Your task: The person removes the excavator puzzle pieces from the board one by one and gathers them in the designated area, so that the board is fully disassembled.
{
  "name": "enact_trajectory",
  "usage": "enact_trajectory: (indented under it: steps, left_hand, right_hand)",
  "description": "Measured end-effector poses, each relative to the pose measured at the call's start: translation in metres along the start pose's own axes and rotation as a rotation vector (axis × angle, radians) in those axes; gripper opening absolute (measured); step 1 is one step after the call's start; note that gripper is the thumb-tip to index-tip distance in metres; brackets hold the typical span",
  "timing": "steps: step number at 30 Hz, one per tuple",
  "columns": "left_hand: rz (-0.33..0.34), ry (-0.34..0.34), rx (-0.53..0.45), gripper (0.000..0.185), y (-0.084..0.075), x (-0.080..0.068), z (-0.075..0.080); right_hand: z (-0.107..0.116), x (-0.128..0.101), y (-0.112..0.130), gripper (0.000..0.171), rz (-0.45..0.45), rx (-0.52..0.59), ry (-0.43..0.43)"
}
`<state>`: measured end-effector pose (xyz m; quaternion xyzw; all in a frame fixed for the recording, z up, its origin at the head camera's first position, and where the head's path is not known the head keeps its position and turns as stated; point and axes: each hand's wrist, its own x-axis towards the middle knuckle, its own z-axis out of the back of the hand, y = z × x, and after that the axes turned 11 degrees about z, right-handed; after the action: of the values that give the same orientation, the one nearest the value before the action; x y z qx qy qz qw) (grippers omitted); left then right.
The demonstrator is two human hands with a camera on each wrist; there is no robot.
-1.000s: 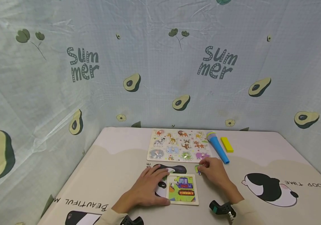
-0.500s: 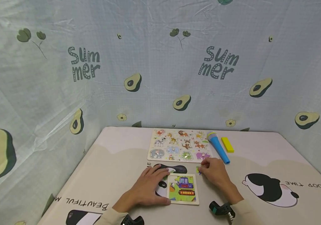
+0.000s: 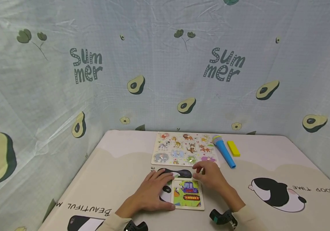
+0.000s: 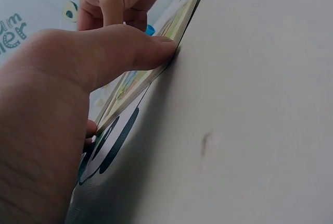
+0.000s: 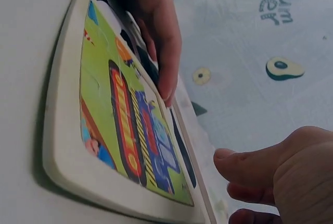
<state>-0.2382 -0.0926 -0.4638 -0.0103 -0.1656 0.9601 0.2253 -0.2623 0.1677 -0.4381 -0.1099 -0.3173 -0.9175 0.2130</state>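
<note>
A small square jigsaw puzzle [image 3: 187,194] with a pale frame lies in front of the person and shows a tracked vehicle on green. My left hand [image 3: 156,192] holds its left side, thumb [image 4: 156,49] at the near corner and fingertips at the far edge. My right hand [image 3: 209,175] hovers by the far right corner, fingers bent. In the right wrist view, its thumb [image 5: 226,156] and the fingertips below it point toward the puzzle. No piece shows at these fingertips, and I cannot tell whether one is hidden in the hand.
Behind the puzzle lies an animal peg board [image 3: 169,152]. To its right are a blue toy microphone [image 3: 225,154] and a yellow block [image 3: 233,148]. The tablecloth carries printed dogs and words. A printed curtain [image 3: 153,64] stands around the back and sides.
My right hand has moved left, from beside the small green piece to the puzzle's far right corner. The piece no longer shows. My left hand has stayed in place.
</note>
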Motion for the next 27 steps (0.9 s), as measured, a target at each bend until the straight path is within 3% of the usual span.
enact_trajectory:
  steps: [7, 15, 27]
  left_hand:
    - [0.0, 0.014, -0.007, 0.095, -0.001, 0.0, -0.001]
    - [0.001, 0.009, 0.008, 0.095, -0.001, 0.0, -0.002]
    - [0.001, -0.001, 0.005, 0.094, -0.001, -0.001, -0.001]
  right_hand:
    - [-0.009, -0.003, 0.014, 0.017, 0.143, 0.004, 0.124]
    - [-0.018, -0.005, 0.024, 0.014, 0.185, -0.021, 0.264]
    - [-0.022, -0.007, 0.028, 0.013, 0.198, -0.038, 0.284]
